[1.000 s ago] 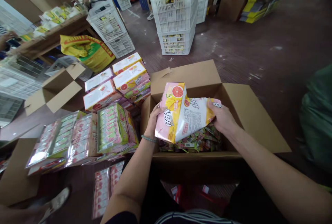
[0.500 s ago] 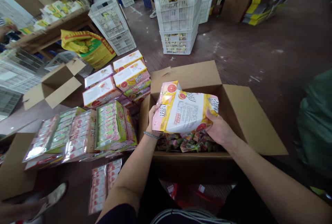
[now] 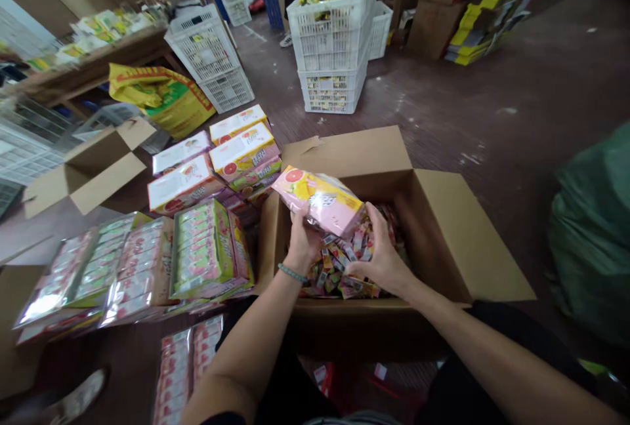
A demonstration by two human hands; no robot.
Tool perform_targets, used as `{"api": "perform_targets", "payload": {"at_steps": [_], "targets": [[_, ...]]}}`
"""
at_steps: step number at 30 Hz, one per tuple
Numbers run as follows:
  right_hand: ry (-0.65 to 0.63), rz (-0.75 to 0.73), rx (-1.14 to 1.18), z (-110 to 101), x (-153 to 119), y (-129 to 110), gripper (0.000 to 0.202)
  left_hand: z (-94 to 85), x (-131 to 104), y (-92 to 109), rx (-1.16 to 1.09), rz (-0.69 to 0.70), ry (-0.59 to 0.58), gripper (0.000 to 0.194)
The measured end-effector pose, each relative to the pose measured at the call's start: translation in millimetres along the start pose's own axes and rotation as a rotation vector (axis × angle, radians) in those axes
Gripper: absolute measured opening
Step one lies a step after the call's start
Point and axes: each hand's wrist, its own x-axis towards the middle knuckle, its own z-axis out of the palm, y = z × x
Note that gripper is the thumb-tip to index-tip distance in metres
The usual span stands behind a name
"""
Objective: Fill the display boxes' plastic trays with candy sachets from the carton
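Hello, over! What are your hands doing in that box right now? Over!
Left hand grips pink grapefruit bag above cardboard box. Right hand spread on loose wrapped candies inside. Nothing blocking the box.

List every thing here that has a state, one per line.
Pink and yellow bag: lifted over the box, tilted, gripped by the left hand.
Right hand: fingers spread on the loose candies.
Cardboard box: open, flaps out, partly filled.
Smaller carton: open, flaps up.
White crate: stacked, heaped full.
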Motion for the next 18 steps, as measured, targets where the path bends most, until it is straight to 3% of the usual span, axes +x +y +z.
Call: {"api": "perform_targets", "payload": {"at_steps": [3,5,8,10,11,14,16,18], "targets": [[0.144,-0.034,-0.011,5,5,-6,0.118,6.2,-11,-12,0.07,0.045,-0.085,0.083],[0.206,0.004,0.072,-5,15,-9,0.102,5.7,-12,-3,0.168,0.023,-0.134,0.09],[0.145,0.091,0.265,-34,27,-17,0.086,-3.8,-1,32,0.321,0.038,0.037,0.083],[0.061,0.13,0.37,-54,31,-21,0.082,-9.8,8,54,0.343,0.148,0.161,0.08],[0.016,0.155,0.401,-62,32,-23,0.081,-10.8,11,60,0.332,0.201,0.159,0.077],[-0.016,0.215,0.463,-78,37,-23,0.077,-5.5,9,58,0.303,0.196,-0.071,0.068],[0.094,0.183,0.484,-82,40,-20,0.073,0.7,4,48,0.319,0.096,-0.211,0.064],[0.178,0.121,0.448,-82,43,-14,0.076,5.2,1,40,0.333,0.058,-0.255,0.061]]}}
